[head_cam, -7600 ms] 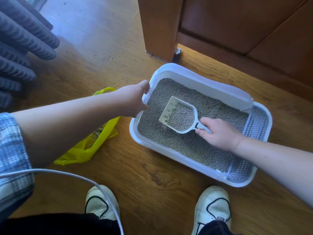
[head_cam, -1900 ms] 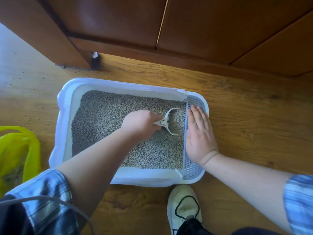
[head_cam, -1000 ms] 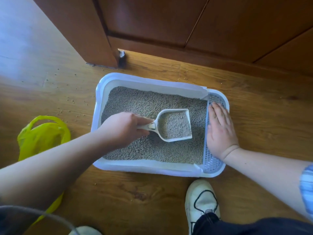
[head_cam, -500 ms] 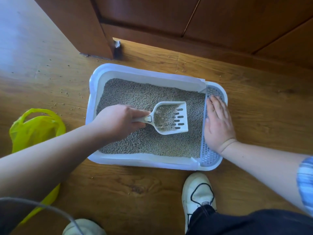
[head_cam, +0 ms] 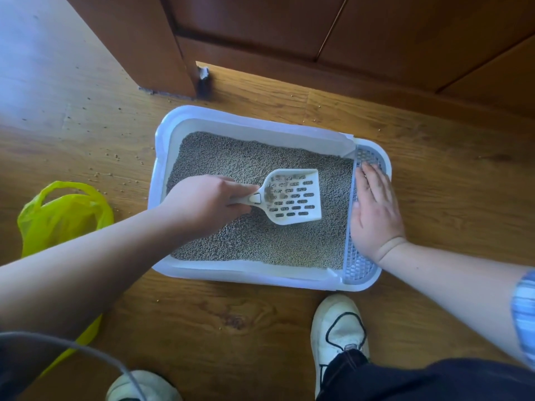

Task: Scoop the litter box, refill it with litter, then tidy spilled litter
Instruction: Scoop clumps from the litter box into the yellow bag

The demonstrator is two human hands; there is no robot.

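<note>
A white litter box (head_cam: 249, 124) sits on the wooden floor, filled with grey litter (head_cam: 231, 160). My left hand (head_cam: 202, 201) grips the handle of a white slotted scoop (head_cam: 292, 195), held level just above the litter. Only a few grains cling to the scoop near its handle. My right hand (head_cam: 375, 209) lies flat, fingers straight, on the grey perforated grate (head_cam: 357, 264) at the box's right end.
A yellow plastic bag (head_cam: 62, 215) lies on the floor left of the box. Loose litter grains (head_cam: 115, 157) are scattered on the boards beyond it. A brown wooden door (head_cam: 333, 30) stands behind the box. My white shoes (head_cam: 337, 325) are at the near side.
The scoop was full of litter a second ago; the grains have sifted through its slots and it is nearly empty. Earlier my right hand held the scoop; my left holds it since.
</note>
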